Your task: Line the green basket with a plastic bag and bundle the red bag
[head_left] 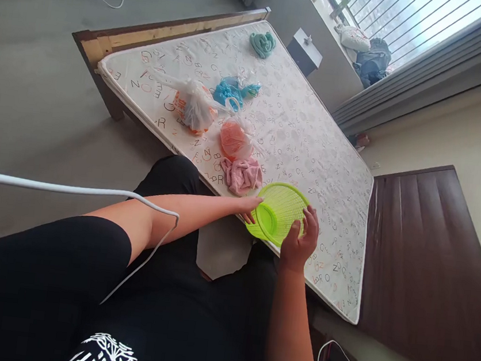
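A lime-green plastic basket (281,208) rests at the near edge of a mattress (313,148) printed with letters. My left hand (249,207) touches the basket's rim on one side. My right hand (300,239) grips the rim on the opposite side, fingers curled over it. A pink cloth (241,175) lies right beside the basket. Past it sit a clear bag of orange cloth (234,138), a bag with orange and white contents (194,107), and a bag of blue cloth (231,91). A teal cloth (263,44) lies at the mattress's far end.
The mattress sits on a wooden bed frame (108,44). A brown headboard (426,265) stands at the right. A small grey box (305,50) and a window sill with bags (368,53) lie beyond. A white cable (70,189) crosses my left arm.
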Action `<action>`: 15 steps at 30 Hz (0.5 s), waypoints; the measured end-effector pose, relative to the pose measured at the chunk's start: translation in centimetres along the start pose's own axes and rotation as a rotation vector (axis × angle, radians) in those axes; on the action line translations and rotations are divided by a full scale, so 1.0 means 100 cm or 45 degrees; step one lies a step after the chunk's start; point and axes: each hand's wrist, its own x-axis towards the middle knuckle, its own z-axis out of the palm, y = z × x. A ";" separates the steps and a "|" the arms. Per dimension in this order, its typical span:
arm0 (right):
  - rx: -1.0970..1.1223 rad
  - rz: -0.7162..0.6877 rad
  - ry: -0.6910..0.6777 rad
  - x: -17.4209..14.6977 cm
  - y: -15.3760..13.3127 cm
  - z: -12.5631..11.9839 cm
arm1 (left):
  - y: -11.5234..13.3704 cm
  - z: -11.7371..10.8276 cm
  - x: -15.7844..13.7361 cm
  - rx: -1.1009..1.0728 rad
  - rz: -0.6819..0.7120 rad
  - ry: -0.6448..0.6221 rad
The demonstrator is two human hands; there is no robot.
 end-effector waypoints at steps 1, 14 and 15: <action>-0.156 -0.046 0.010 -0.009 0.010 -0.014 | 0.002 -0.001 -0.002 -0.092 -0.042 -0.017; -0.269 0.517 -0.251 -0.134 0.175 -0.047 | -0.010 -0.017 -0.018 0.106 0.028 -0.188; -0.219 0.571 -0.262 -0.137 0.180 -0.045 | -0.012 -0.019 -0.019 0.154 0.004 -0.203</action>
